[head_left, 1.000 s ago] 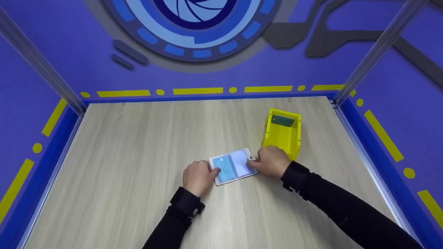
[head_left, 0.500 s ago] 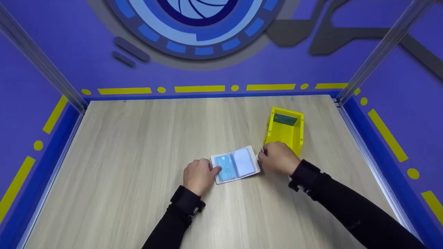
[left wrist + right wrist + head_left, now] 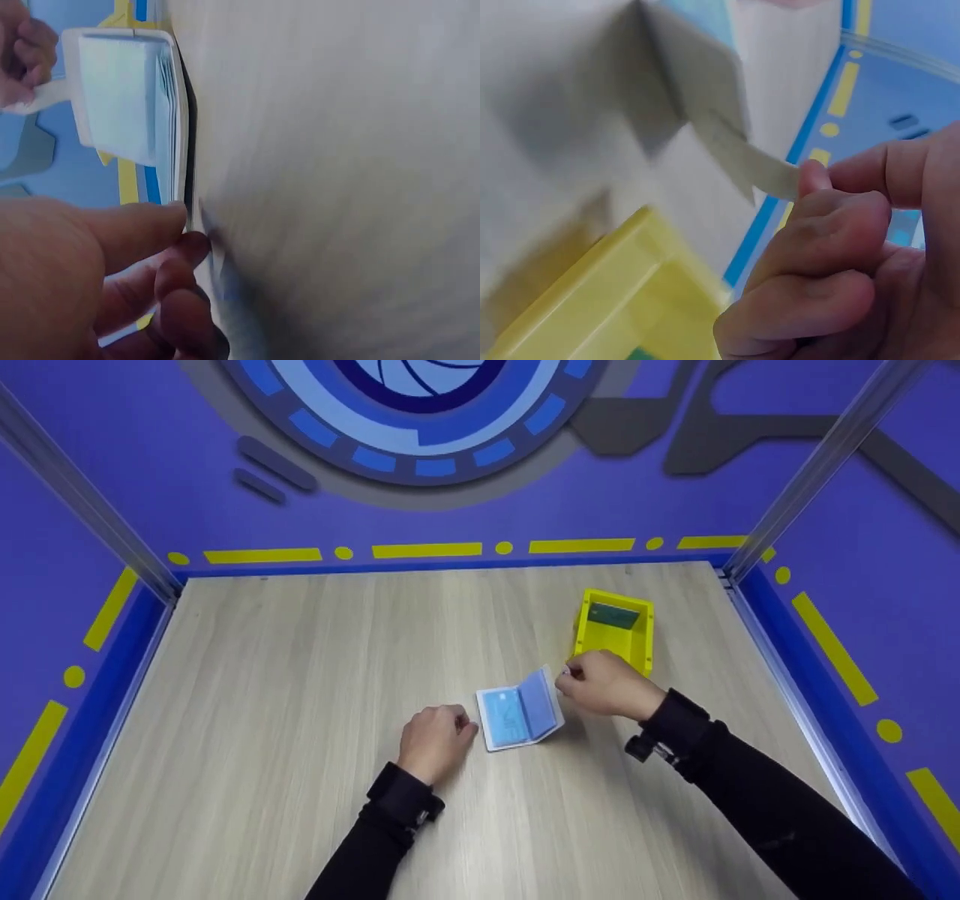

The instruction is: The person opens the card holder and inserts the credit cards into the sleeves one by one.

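A white card holder (image 3: 508,718) stands spread on the table, its left half lying flat and its right half tilted up. Behind the clear pocket of the flat half is a light blue card (image 3: 504,717). In the left wrist view several clear sleeves (image 3: 120,97) show in the card holder. My right hand (image 3: 607,685) pinches the strap (image 3: 772,174) at the raised half's edge between thumb and index finger. Just left of the card holder, my left hand (image 3: 436,742) rests by the tabletop, fingers loosely curled with nothing in them, a small gap from its edge.
A yellow bin (image 3: 649,641) stands behind my right hand, which hides its front. Inside, a dark green card (image 3: 613,615) leans on the back wall. Blue panels (image 3: 420,525) enclose the wooden table (image 3: 300,675) at the back and sides.
My right hand has moved from the card holder's right edge to its strap and lifted that half. The card holder has slid slightly right, out from under my left thumb.
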Motion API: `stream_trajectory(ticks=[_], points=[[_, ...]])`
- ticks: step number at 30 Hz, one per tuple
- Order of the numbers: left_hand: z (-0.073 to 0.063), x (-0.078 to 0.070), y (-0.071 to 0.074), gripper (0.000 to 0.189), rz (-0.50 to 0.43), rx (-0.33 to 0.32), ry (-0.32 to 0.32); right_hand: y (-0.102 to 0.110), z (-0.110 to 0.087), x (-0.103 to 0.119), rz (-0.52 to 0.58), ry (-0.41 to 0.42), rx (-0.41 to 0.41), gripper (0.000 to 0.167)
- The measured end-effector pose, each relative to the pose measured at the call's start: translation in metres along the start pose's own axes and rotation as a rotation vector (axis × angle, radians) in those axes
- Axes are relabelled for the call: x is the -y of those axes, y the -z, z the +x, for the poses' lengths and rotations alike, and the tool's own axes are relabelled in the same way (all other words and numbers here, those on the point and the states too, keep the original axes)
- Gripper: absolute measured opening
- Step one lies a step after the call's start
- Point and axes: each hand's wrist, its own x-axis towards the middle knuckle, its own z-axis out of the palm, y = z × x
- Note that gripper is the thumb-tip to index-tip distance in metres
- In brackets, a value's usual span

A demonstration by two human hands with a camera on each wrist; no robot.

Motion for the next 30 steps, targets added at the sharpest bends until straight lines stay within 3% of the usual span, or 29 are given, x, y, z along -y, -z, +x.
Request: stream_trajectory(ticks=[4,12,20,24,30], points=[[-0.001,0.000,0.000,0.016,-0.022,0.029,-0.033,-0.009,0.006,0.022,0.008,0.052,0.018,0.034],[0.002,0.010,0.011,0.019,-0.016,-0.006,0.006,-0.041,0.028,0.054,0.084,0.168,0.090,0.034],[0.007,0.022,0.031,0.019,0.002,-0.141,0.103,-0.080,0.047,0.059,0.116,0.301,0.143,0.035],[0.008,0.022,0.033,0.019,-0.001,-0.145,0.105,-0.093,0.053,0.050,0.065,0.300,0.158,0.030],[0.009,0.015,0.026,0.018,0.001,-0.110,0.087,-0.095,0.054,0.033,-0.021,0.196,0.147,0.028]])
